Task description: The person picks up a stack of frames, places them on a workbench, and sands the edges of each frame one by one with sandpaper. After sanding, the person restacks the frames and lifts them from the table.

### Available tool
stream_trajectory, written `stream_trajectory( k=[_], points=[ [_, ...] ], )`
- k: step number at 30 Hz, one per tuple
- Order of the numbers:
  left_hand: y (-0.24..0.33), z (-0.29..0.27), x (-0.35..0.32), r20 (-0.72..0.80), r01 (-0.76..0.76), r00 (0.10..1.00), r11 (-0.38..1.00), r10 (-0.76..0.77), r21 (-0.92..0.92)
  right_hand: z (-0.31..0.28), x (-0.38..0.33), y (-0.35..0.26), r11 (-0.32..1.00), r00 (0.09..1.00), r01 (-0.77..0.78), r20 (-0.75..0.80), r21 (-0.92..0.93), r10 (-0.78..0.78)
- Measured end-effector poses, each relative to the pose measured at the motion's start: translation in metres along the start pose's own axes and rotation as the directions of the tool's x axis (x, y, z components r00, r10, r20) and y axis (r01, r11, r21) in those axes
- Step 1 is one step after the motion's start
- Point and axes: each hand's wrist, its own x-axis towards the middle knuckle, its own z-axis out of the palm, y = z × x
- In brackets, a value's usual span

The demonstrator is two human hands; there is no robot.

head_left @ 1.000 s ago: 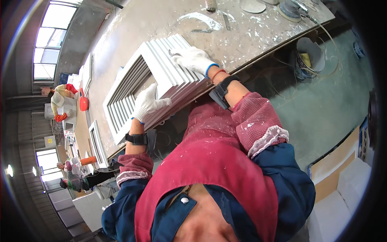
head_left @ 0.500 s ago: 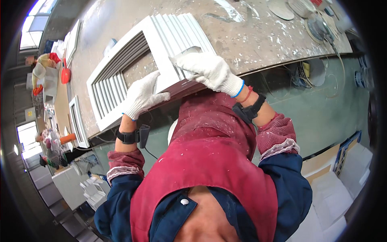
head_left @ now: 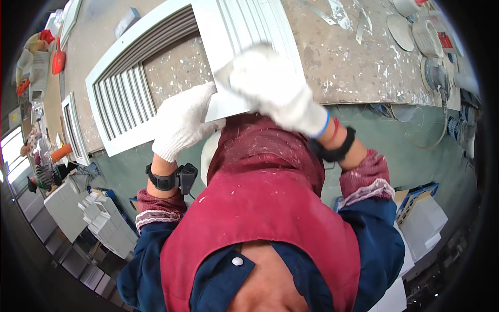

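Note:
A white louvred vent panel (head_left: 156,62) lies flat on a paint-spattered workbench (head_left: 343,62), overhanging its near edge. My left hand (head_left: 182,122), in a white knit glove, presses on the panel's near rim. My right hand (head_left: 275,88), also gloved, is blurred over the panel's right end and seems to hold a small white pad; I cannot make the pad out clearly. Both wrists wear dark bands. A red apron over a blue jacket fills the lower half of the view.
Round discs and a power tool (head_left: 431,73) with a cord lie at the bench's right end. A second slatted frame (head_left: 73,130) sits at the left. Stacked white pieces (head_left: 104,223) and white boxes (head_left: 421,218) stand on the green floor. Another person (head_left: 41,171) works far left.
The view has closed in on the panel. My right hand has slid toward me along the panel's right end. My left hand stays on the near rim.

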Motion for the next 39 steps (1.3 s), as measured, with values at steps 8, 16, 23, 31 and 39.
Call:
stream_trajectory(
  k=[8,16,23,31,39],
  points=[
    [-0.010,0.005,-0.001,-0.026,-0.019,0.999,1.000,0.019,-0.016,-0.016,0.014,-0.033,0.971,0.973,-0.056,0.205,-0.231,0.105],
    [-0.006,0.003,-0.001,0.024,-0.006,1.000,1.000,0.007,-0.030,-0.004,-0.039,-0.035,0.991,0.967,-0.125,0.216,-0.050,0.133],
    [-0.004,0.001,0.000,-0.017,0.009,1.000,1.000,-0.009,-0.002,-0.006,-0.024,-0.044,0.974,0.960,-0.205,0.172,-0.100,0.220],
    [-0.003,-0.001,0.002,0.018,-0.007,1.000,1.000,0.006,0.025,-0.002,-0.013,-0.039,0.967,0.985,-0.147,0.057,-0.208,0.162],
    [-0.003,0.000,-0.001,0.037,0.030,0.999,0.996,-0.034,0.085,-0.001,0.007,-0.024,0.924,0.939,-0.342,0.092,0.170,0.331]
  ],
)
